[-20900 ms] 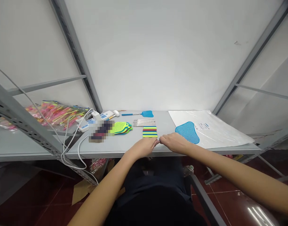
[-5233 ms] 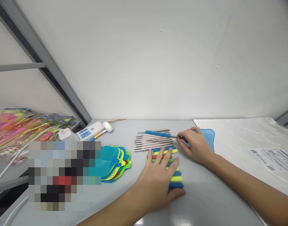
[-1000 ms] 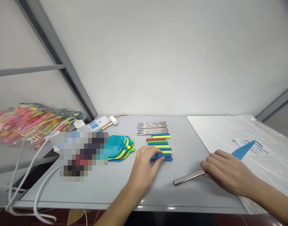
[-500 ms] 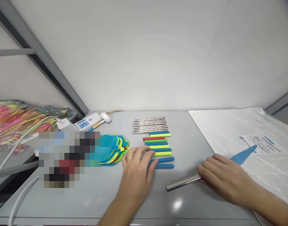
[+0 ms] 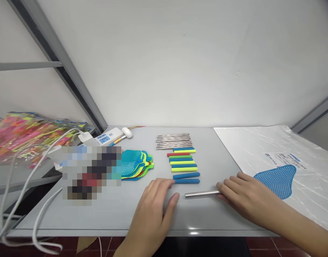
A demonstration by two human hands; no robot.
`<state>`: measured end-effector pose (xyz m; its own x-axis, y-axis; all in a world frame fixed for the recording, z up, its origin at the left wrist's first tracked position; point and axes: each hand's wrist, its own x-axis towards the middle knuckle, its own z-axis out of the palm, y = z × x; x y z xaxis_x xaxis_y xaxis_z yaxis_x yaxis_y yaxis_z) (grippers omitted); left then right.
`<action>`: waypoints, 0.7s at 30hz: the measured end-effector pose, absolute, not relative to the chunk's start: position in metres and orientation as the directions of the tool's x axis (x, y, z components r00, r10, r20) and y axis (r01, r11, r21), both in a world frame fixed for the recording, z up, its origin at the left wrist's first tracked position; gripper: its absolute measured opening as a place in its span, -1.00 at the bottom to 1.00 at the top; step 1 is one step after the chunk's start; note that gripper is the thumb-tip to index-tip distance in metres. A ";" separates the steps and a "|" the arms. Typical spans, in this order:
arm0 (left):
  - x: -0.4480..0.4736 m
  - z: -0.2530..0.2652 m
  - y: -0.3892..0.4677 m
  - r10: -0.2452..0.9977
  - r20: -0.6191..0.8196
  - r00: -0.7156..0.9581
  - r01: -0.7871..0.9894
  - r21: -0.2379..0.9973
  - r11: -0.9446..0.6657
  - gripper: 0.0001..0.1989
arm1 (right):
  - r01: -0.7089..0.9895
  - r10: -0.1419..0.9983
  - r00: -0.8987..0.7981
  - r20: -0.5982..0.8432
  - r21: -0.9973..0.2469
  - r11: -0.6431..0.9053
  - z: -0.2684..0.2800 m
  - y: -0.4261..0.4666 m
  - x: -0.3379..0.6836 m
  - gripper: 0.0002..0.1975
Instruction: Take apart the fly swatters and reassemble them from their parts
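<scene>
Head view: right hand (image 5: 245,195) grips bare metal rod (image 5: 201,194), mesh paddle (image 5: 280,181) apparently joined; left hand (image 5: 151,208) released beside loose blue tubes (image 5: 187,181); far rods (image 5: 173,141) separate.

Single head cam, mounted above the desk (image 5: 112,210), near-edge side. Faces forward, pitched down. Mid-range: near and back edges both in frame, wall (image 5: 164,71) fills the top, strip of floor (image 5: 262,244) below.
</scene>
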<state>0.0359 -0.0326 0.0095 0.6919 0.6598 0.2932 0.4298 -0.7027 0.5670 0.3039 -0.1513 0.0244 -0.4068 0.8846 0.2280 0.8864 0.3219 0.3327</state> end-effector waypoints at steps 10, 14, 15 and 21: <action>0.062 0.025 -0.086 0.432 0.506 0.747 0.440 0.111 -0.891 -0.87 | 0.837 0.803 -0.529 0.276 0.326 0.439 0.052 -0.148 0.240 -0.82; 0.045 0.032 -0.085 0.469 0.445 0.763 0.498 0.059 -0.865 -0.81 | 0.883 0.824 -0.437 0.360 0.347 0.317 0.071 -0.155 0.239 -0.72; 0.038 0.036 -0.082 0.485 0.409 0.773 0.510 0.054 -0.858 -0.81 | 0.899 0.839 -0.398 0.372 0.343 0.274 0.076 -0.158 0.244 -0.61; 0.012 0.060 -0.072 0.481 0.258 0.838 0.494 0.016 -0.870 -0.80 | 0.981 0.956 -0.190 0.222 0.005 0.194 0.091 -0.173 0.276 -0.47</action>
<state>0.0116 -0.0723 0.0601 0.8383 0.4805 0.2577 0.4937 -0.8695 0.0155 0.2755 -0.1733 0.0913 -0.1898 0.9563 0.2224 0.9811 0.1937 0.0046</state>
